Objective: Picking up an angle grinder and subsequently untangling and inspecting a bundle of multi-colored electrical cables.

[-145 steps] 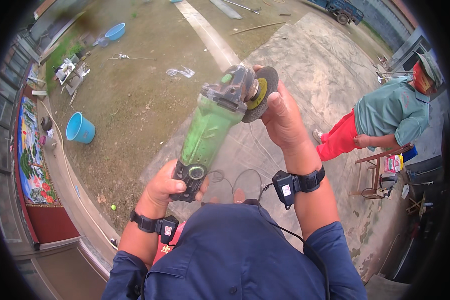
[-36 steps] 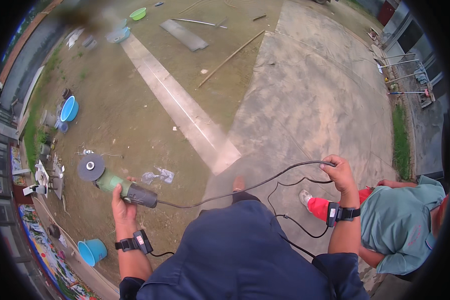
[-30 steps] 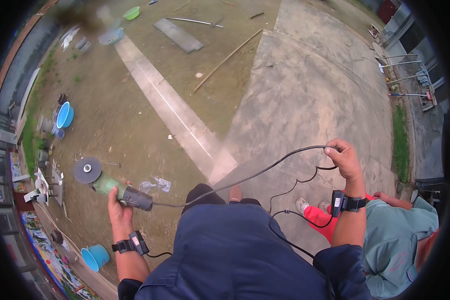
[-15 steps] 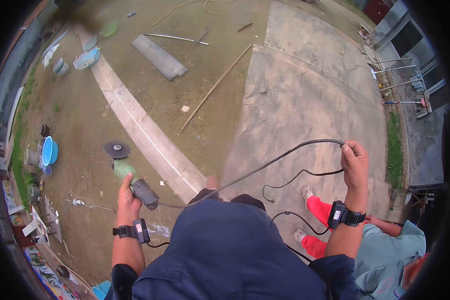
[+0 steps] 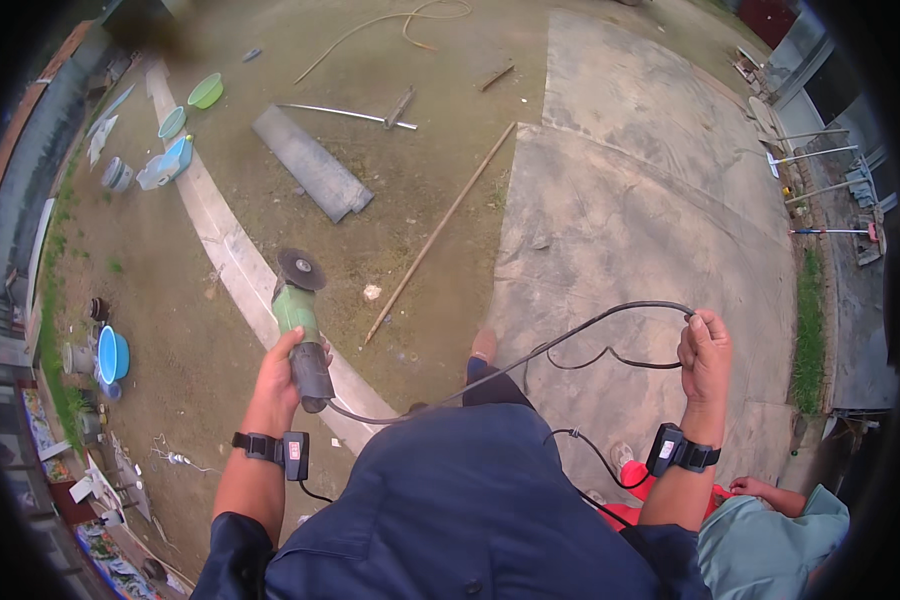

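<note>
My left hand (image 5: 288, 375) is closed around the body of a green and grey angle grinder (image 5: 298, 325), held out in front of me on the left. A dark cutting disc (image 5: 301, 269) sits at its far end. From the grinder's near end a black power cord (image 5: 490, 377) runs in an arc across to the right. My right hand (image 5: 705, 350) grips this cord with the fingers closed. A second stretch of the cord hangs in a loop below that hand. Both forearms carry strapped black boxes with thin cables.
A long wooden pole (image 5: 440, 232), a grey board (image 5: 312, 165) and a metal rod (image 5: 345, 113) lie on the dirt ahead. Basins (image 5: 114, 354) stand at the left. A large mat (image 5: 630, 230) covers the right ground. Another person (image 5: 770, 535) is close at lower right.
My left hand has brought the grinder rightward, turning its disc more toward me. The right hand still holds the cord, slightly lower. Ground objects have shifted in view, and one foot shows ahead.
</note>
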Tool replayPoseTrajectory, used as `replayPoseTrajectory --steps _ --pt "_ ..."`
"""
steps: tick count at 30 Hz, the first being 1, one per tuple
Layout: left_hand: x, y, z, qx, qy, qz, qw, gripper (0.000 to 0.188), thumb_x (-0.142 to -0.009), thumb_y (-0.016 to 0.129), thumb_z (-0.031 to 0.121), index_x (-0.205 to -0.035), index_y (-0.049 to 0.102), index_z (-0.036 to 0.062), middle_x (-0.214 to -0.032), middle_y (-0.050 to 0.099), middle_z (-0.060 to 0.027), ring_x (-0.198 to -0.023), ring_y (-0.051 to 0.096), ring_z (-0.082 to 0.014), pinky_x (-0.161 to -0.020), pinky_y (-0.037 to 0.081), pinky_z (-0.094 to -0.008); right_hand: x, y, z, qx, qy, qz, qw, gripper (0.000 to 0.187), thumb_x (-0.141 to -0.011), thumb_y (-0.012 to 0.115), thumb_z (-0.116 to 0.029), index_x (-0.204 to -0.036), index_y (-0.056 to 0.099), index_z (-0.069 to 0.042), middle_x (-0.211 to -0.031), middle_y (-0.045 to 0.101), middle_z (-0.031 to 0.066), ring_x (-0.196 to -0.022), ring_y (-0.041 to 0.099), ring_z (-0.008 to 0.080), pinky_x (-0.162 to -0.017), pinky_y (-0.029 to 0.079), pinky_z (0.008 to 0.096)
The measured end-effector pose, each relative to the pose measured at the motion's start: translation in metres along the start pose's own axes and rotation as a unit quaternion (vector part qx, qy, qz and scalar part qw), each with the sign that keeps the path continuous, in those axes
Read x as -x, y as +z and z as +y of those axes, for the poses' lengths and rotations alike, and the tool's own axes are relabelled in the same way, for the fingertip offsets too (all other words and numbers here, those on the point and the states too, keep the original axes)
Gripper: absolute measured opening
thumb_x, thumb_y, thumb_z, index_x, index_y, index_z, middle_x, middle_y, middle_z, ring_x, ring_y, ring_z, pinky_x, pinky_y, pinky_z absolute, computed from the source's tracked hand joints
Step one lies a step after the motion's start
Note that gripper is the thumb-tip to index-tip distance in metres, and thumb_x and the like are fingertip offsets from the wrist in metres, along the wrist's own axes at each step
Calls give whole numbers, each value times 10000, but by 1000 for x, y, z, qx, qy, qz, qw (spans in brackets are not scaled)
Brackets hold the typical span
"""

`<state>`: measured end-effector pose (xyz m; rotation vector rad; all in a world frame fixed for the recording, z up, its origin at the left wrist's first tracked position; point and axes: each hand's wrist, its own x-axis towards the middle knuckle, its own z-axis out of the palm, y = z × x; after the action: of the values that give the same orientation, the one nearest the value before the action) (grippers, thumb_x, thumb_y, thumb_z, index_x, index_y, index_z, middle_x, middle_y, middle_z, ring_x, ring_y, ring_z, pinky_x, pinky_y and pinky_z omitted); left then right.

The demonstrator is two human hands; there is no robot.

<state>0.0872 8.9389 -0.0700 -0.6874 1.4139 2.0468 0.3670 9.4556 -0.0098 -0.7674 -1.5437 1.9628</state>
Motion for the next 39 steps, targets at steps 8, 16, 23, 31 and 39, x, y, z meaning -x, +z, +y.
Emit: replayPoseTrajectory --steps 8,16,23,31,39 --pt "-47 121 62 -16 77 -83 993 492 -857 686 268 -1203 500 -29 -980 646 -167 -884 662 -259 -776 576 -395 -139 26 -2 -2 45 1 999 126 -920 667 -173 -960 622 -62 -592 463 -60 -455 338 31 -409 245 208" --pt "-236 152 66 -30 -99 -37 994 362 -897 639 257 -1115 523 -8 -924 639 -154 -762 650 -235 -658 559 -334 -198 56 42 42 130 45 990 137 -912 675 -170 -958 623 -52 -615 508 -54 -447 349 30 -405 259 202" --pt "-425 171 57 30 -256 -29 966 355 -890 651 294 -1087 523 28 -950 625 -161 -804 635 -256 -710 547 -364 -234 111 110 64 268 110 955 138 -914 666 -164 -944 631 -34 -581 501 -41 -437 376 44 -406 271 208" --pt "-583 172 9 -4 -286 24 958 354 -877 636 368 -1057 572 69 -862 632 -111 -739 619 -234 -646 512 -343 -265 170 230 96 388 137 906 149 -897 682 -145 -942 663 -4 -710 626 34 -652 577 123 -653 476 257" --pt "-714 168 -44 -1 -283 25 959 311 -863 699 346 -1057 602 123 -918 634 -16 -821 605 -169 -723 499 -323 -294 177 318 130 497 143 846 118 -907 665 -118 -972 655 -21 -929 692 64 -883 669 174 -839 530 330"
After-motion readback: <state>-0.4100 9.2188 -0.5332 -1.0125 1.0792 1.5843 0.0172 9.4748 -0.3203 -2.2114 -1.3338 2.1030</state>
